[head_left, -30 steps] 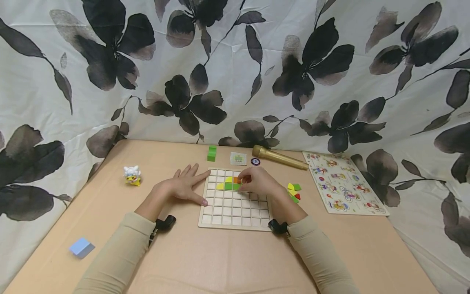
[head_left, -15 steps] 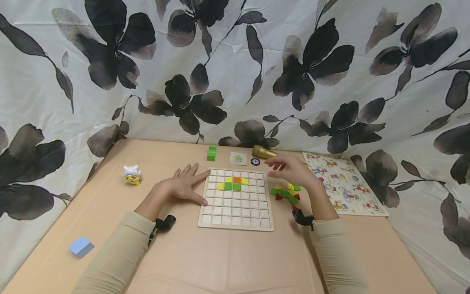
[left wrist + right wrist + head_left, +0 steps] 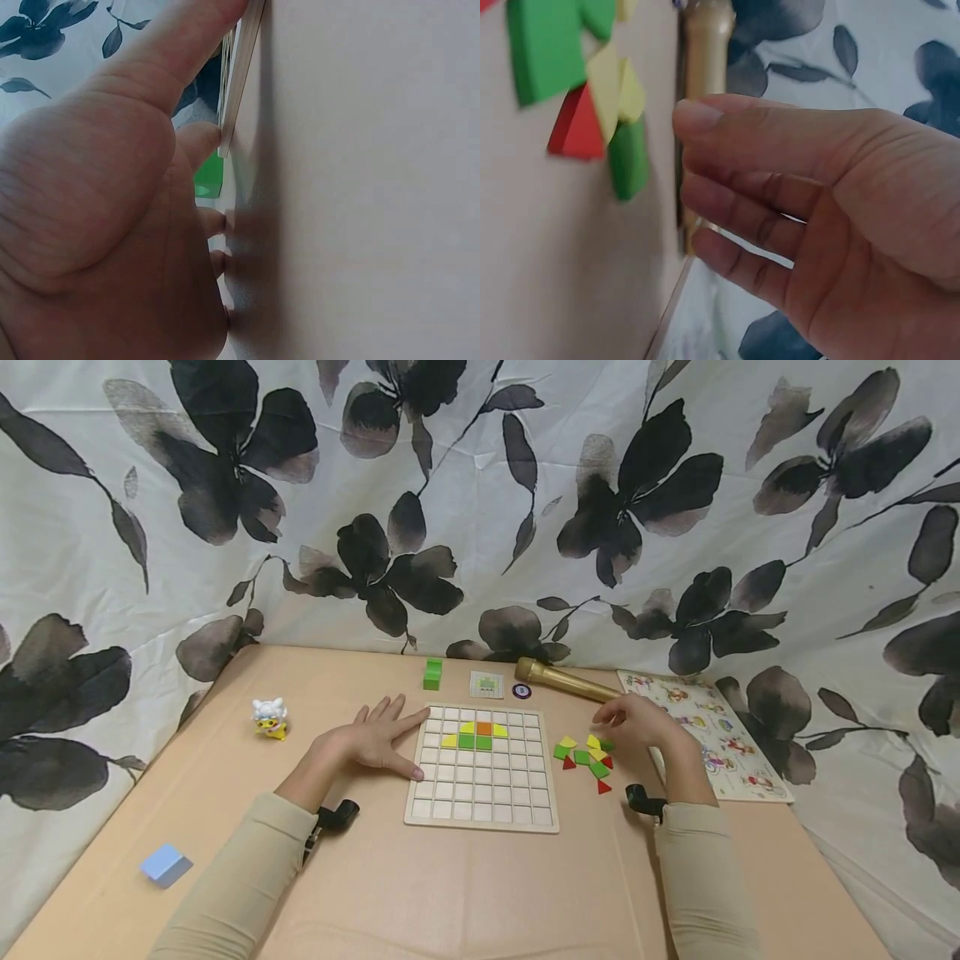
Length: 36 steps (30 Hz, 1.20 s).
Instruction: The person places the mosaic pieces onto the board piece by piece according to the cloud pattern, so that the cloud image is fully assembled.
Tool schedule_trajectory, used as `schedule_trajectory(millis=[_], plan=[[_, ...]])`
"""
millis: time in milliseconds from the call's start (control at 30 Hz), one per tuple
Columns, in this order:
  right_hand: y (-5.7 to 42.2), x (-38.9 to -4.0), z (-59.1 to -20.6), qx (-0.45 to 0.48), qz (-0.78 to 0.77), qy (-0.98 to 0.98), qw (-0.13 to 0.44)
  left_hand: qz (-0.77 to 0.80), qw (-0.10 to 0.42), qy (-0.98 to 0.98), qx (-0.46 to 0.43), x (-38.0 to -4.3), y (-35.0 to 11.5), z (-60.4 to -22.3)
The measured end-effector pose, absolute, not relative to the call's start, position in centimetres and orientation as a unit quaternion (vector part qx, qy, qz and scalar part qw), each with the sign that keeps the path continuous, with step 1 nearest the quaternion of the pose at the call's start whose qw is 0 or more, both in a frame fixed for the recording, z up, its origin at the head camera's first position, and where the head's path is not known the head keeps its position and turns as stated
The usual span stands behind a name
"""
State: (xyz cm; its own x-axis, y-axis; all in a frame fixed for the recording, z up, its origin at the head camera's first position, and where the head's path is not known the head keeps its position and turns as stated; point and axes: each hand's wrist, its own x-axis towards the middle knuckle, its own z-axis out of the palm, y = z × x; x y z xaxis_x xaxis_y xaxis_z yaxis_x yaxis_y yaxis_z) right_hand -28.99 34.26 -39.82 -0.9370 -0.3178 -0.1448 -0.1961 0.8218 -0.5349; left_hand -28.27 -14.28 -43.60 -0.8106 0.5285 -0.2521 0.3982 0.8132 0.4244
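A pale gridded board point(image 3: 480, 793) lies mid-table. On its upper rows sit an orange square point(image 3: 483, 727), two green squares point(image 3: 467, 741) and several yellow pieces point(image 3: 449, 741). My left hand point(image 3: 371, 739) rests spread at the board's left edge, the thumb and index finger touching its rim. To the right of the board lies a loose cluster of green, yellow and red pieces point(image 3: 582, 757). My right hand point(image 3: 641, 724) hovers just beyond that cluster, fingers loosely curved. In the right wrist view nothing shows between the thumb and fingers point(image 3: 712, 199) of that hand.
Behind the board are green blocks point(image 3: 432, 674), a small pattern card point(image 3: 487, 684), a dark round token point(image 3: 522, 691) and a gold microphone point(image 3: 562, 678). A picture board point(image 3: 738, 768) lies right. A toy figure point(image 3: 270, 718) and blue block point(image 3: 167, 865) stand left.
My right hand has left the board and moved right past the loose pieces. A yellow piece now shows right of the orange square, where the hand was. My left hand has stayed put.
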Motion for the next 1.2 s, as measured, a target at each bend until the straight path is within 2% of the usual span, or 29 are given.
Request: schedule_trajectory(millis=[200,467,833,1033,1200], plan=[[35.2,-29.3,-40.8,-0.15,-0.267,0.94,0.148,0.173,0.178,0.937,0.247,-28.2,-14.2,-43.5],[35.5,-29.7,-41.3,-0.155,-0.267,0.94,0.144,0.176,0.185,0.936,0.242,-28.4,-14.2,-43.4],[36.1,-29.9,-40.8,-0.14,-0.319,0.936,0.053,0.174,0.184,0.937,0.242,-28.3,-14.2,-43.3],[34.2,-30.1,-39.9,-0.151,-0.392,0.907,-0.017,0.175,0.176,0.937,0.245,-28.5,-14.2,-43.9],[31.1,-29.8,-39.4,-0.168,-0.459,0.872,-0.014,0.196,0.171,0.934,0.245,-28.8,-14.5,-44.9]])
